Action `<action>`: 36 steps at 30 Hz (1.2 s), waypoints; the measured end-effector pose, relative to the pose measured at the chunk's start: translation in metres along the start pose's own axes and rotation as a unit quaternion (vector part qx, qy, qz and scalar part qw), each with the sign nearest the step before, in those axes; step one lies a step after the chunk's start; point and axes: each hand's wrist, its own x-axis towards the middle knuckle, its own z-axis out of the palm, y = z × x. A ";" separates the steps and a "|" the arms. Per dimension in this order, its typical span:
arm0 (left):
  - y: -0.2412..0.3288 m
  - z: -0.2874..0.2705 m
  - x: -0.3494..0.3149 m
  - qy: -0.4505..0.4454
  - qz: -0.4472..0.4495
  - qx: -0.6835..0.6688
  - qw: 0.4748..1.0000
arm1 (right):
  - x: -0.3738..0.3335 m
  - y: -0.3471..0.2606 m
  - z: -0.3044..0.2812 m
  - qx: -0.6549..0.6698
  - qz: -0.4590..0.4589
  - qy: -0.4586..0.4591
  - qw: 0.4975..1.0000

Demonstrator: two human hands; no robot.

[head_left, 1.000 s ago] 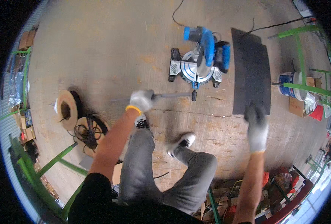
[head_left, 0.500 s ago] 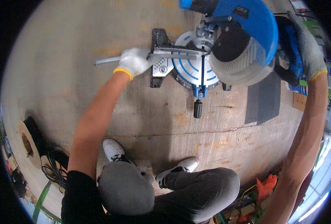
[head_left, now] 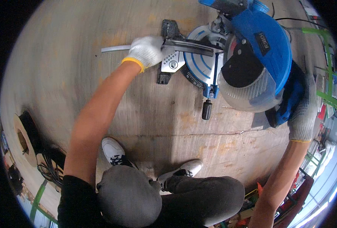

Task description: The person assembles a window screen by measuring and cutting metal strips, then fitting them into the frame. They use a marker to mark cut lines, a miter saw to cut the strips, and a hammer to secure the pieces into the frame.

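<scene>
A blue mitre saw [head_left: 267, 49] stands on the floor ahead of me, its round slotted table [head_left: 202, 62] under the blade guard [head_left: 248, 91]. My left hand [head_left: 146, 51], in a white knit glove with a yellow cuff, is closed around a thin grey metal bar [head_left: 115, 48]. That bar runs along the saw's fence toward the blade side, its other end sticking out left of my glove. At the right, my gloved right hand [head_left: 305, 110] is wrapped round the saw's blue and black handle [head_left: 288, 108]; some of its fingers are hidden.
A black clamp knob [head_left: 206, 110] juts from the table's front. Behind the saw runs a black cable [head_left: 301, 20]. At the lower left are a cable spool [head_left: 23, 138] and coiled black wire [head_left: 50, 169]. Green tape [head_left: 329, 97] and assorted goods line the right edge.
My right hand has pulled the saw's handle toward me, and the saw head has tipped nearer and lower. My left hand stays on the bar, while the whole view has shifted slightly.
</scene>
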 end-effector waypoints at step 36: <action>0.004 0.018 0.011 0.012 -0.010 -0.010 1.000 | -0.072 0.072 0.040 0.061 -0.009 0.030 0.998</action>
